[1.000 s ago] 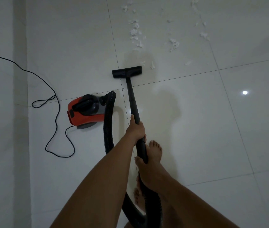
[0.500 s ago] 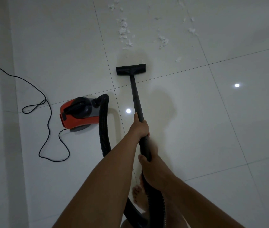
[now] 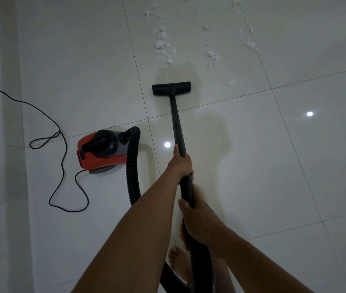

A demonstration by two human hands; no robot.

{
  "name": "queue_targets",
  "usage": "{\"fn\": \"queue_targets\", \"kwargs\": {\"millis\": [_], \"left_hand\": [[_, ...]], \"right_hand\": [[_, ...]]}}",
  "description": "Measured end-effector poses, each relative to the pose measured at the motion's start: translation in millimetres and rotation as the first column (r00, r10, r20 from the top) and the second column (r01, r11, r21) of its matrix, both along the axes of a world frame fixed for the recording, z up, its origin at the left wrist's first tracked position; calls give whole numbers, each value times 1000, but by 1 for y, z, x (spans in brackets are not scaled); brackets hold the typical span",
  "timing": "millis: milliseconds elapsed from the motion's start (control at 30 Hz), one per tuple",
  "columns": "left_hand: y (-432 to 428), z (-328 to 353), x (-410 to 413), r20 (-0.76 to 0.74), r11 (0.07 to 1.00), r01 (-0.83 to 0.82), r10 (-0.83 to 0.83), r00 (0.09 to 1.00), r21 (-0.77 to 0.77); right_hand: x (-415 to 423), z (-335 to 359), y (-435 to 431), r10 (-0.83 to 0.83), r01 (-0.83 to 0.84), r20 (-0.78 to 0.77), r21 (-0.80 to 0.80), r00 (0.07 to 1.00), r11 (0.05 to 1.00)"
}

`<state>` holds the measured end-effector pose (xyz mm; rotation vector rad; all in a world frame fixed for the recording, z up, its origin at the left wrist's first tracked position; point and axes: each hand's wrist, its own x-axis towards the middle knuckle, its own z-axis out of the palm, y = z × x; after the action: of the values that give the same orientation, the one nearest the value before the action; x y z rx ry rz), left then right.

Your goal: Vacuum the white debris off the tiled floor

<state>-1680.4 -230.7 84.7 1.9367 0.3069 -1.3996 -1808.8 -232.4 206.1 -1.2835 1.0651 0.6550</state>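
White debris [image 3: 163, 46] lies scattered over the glossy tiled floor [image 3: 284, 170] at the top centre, with more bits [image 3: 213, 58] to its right. The black floor nozzle [image 3: 171, 88] of the vacuum sits flat on the tile just short of the nearest scraps. Its black wand [image 3: 177, 127] runs back toward me. My left hand [image 3: 181, 163] grips the wand higher up. My right hand [image 3: 193, 220] grips the lower handle end where the ribbed hose begins.
The red and black vacuum body [image 3: 102, 151] stands on the floor to the left, its black hose [image 3: 133, 166] looping back to me. A thin black power cord [image 3: 62, 166] snakes across the left tiles. My bare foot [image 3: 178, 265] is below the hands.
The nozzle has slid to the right along the near edge of the debris. The few scraps by its front edge are gone. Both hands keep their grip on the wand.
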Motion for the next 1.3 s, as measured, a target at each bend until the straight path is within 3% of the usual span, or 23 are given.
{"fn": "queue_targets", "kwargs": {"millis": [100, 267, 467, 600, 933, 1133, 1300], "left_hand": [[-8, -4, 8, 7, 1000, -16, 16, 1000, 1], [-24, -11, 22, 4, 999, -36, 36, 999, -11], [-40, -9, 44, 11, 999, -36, 36, 999, -12], [-50, -6, 63, 20, 999, -37, 37, 999, -12], [-76, 5, 83, 7, 997, -72, 72, 997, 1], [-94, 10, 100, -17, 993, -115, 115, 993, -3], [-111, 9, 120, -46, 983, -181, 181, 982, 2]], "right_hand": [[8, -3, -9, -30, 31, -40, 31, 999, 999], [21, -14, -22, 134, -131, 4, -188, 991, 973], [42, -15, -42, 158, -155, 7, -159, 987, 975], [57, -12, -58, 90, -90, 16, 8, 996, 996], [82, -1, -89, 229, -225, 62, -66, 971, 972], [99, 6, -112, 194, -195, 80, 6, 978, 981], [122, 2, -131, 246, -245, 61, -30, 967, 969]]}}
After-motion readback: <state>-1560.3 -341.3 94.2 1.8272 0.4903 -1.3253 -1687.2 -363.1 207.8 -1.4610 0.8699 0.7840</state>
